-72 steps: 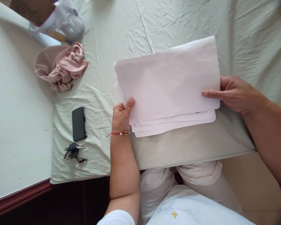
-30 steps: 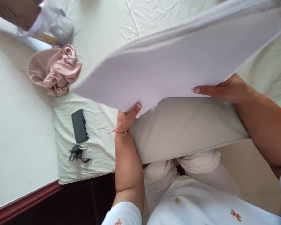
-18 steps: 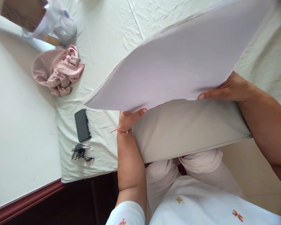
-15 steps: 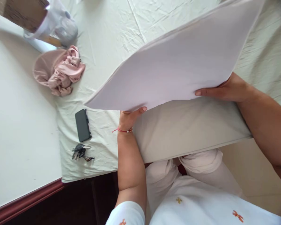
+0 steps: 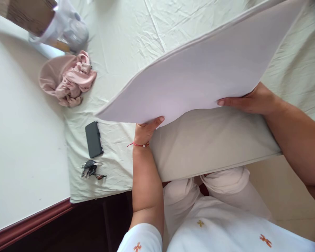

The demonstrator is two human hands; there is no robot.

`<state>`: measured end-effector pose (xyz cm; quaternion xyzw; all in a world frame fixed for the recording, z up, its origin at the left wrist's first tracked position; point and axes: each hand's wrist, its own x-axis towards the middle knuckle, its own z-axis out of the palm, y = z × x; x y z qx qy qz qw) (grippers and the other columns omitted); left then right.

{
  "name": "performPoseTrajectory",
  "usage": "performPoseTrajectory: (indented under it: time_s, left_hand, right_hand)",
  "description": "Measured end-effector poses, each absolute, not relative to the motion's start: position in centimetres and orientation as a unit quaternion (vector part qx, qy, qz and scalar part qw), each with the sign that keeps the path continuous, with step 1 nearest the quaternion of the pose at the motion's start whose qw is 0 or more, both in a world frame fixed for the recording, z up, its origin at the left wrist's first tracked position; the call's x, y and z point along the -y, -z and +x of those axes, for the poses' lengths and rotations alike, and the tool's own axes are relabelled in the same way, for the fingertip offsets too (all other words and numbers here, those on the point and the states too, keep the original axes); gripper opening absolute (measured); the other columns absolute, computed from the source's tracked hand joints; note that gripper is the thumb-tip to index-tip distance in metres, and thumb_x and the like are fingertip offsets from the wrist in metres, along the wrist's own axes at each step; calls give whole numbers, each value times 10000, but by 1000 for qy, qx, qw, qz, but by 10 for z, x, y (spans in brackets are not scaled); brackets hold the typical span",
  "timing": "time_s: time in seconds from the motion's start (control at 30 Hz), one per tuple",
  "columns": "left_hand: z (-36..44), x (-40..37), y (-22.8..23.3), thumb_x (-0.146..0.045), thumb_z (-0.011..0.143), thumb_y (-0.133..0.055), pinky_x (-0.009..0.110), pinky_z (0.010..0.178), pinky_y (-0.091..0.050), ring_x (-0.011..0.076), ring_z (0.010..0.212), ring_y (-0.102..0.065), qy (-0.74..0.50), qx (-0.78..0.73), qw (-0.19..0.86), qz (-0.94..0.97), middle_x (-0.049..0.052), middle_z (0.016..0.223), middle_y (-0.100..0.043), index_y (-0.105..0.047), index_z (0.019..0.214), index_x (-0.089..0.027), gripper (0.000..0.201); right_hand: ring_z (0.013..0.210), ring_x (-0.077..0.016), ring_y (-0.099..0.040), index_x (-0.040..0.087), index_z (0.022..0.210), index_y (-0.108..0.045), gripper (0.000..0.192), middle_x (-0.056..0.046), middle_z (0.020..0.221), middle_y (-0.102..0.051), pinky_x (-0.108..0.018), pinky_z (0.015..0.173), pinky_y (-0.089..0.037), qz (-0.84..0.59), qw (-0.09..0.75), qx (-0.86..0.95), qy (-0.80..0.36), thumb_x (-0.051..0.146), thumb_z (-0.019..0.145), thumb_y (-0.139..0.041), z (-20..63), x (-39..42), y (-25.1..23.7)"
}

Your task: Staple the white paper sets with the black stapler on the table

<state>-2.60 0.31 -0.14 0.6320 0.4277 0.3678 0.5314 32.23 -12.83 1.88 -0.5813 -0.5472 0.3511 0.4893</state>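
Observation:
A large white sheet point(image 5: 199, 73), which looks like paper or thin card, is held up at a slant above the cloth-covered table. Its near edge bows between my two hands. My left hand point(image 5: 148, 130), with a red thread bracelet at the wrist, grips that edge near the sheet's left part, thumb on top and fingers hidden beneath. Further right, my right hand point(image 5: 252, 99) pinches the same edge, its thumb lying flat on the surface and its fingers under it. Whether it is one sheet or several stacked, I cannot tell.
On the pale green tablecloth point(image 5: 120, 84), a black phone point(image 5: 93, 139) and a bunch of keys point(image 5: 90, 169) lie left of my left arm. Beyond them are a crumpled pink cloth point(image 5: 70, 78), a clear plastic container point(image 5: 73, 31) and a cardboard box point(image 5: 28, 15). A white wall point(image 5: 23, 133) borders the left.
Both hands keep their hold on the sheet. Its near edge bows slightly more between them, and its far right corner has shifted a little to the right.

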Motion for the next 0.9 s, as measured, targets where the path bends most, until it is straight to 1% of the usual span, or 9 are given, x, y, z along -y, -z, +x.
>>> performPoseTrajectory:
  time_s: [0.17, 0.27, 0.33, 0.47, 0.57, 0.67, 0.77, 0.83, 0.9]
  left_hand:
    - [-27, -1, -4, -543, 589, -964, 386, 1022, -595, 259, 1138, -732, -412, -417, 498, 639, 30, 1031, -788, -773, 1050, -242, 583]
    - [-27, -4, -4, -516, 597, -968, 383, 1056, -579, 252, 1164, -728, -426, -410, 496, 637, 39, 1092, -787, -759, 1123, -256, 623]
    - [-24, -4, -4, -468, 642, -956, 397, 1072, -575, 248, 1140, -738, -409, -414, 501, 641, 56, 1100, -787, -754, 1139, -238, 584]
    - [-19, -2, -6, -502, 660, -941, 403, 1059, -592, 256, 1102, -751, -395, -412, 494, 656, 69, 1050, -791, -764, 1052, -196, 527]
    - [-17, -1, -7, -549, 679, -922, 387, 1110, -564, 261, 1180, -732, -393, -418, 474, 668, 69, 1065, -792, -763, 1047, -191, 538]
    - [-13, -1, -7, -578, 778, -849, 377, 1182, -514, 256, 1283, -692, -413, -421, 453, 669, 73, 1103, -793, -763, 1087, -196, 499]
    - [-11, 0, -10, -581, 829, -807, 385, 1175, -530, 256, 1258, -707, -418, -440, 465, 645, 84, 1140, -799, -777, 1074, -186, 466]
    - [-13, 1, -13, -566, 799, -840, 400, 1123, -578, 266, 1205, -731, -407, -457, 487, 623, 89, 1137, -805, -789, 1042, -188, 452]
    - [-18, 3, -17, -556, 751, -880, 417, 1062, -621, 282, 1163, -748, -383, -456, 527, 606, 84, 1112, -811, -801, 1017, -212, 442]
  right_hand:
    - [1225, -317, -682, 222, 1063, -734, 393, -50, 1215, -759, -520, 1133, -525, -537, 518, 587, -314, 327, 727, -908, 322, 128, -17]
    - [1194, -317, -684, 226, 1089, -741, 424, -61, 1197, -764, -504, 1122, -528, -553, 466, 602, -339, 375, 729, -908, 324, 127, -17]
    - [1197, -329, -676, 223, 1129, -744, 466, -86, 1221, -760, -500, 1115, -532, -579, 436, 593, -350, 394, 730, -910, 323, 127, -17]
    - [1210, -341, -665, 220, 1176, -736, 512, -103, 1242, -753, -505, 1088, -553, -588, 457, 574, -340, 388, 727, -914, 320, 128, -19]
    - [1208, -336, -662, 235, 1164, -740, 505, -91, 1244, -753, -503, 1099, -549, -585, 455, 577, -343, 392, 718, -917, 321, 128, -19]
    - [1140, -343, -673, 229, 1056, -761, 458, -82, 1113, -770, -510, 1029, -578, -628, 431, 552, -340, 469, 701, -923, 324, 129, -16]
    - [1033, -318, -696, 194, 861, -751, 423, -58, 939, -751, -511, 980, -580, -635, 424, 531, -367, 578, 742, -879, 326, 130, -14]
    - [995, -308, -717, 181, 816, -744, 526, -60, 915, -752, -508, 939, -583, -612, 459, 496, -411, 697, 750, -823, 325, 131, -18]
    - [1026, -332, -740, 199, 857, -759, 666, -72, 967, -775, -512, 895, -592, -588, 516, 432, -449, 847, 705, -744, 323, 131, -26]
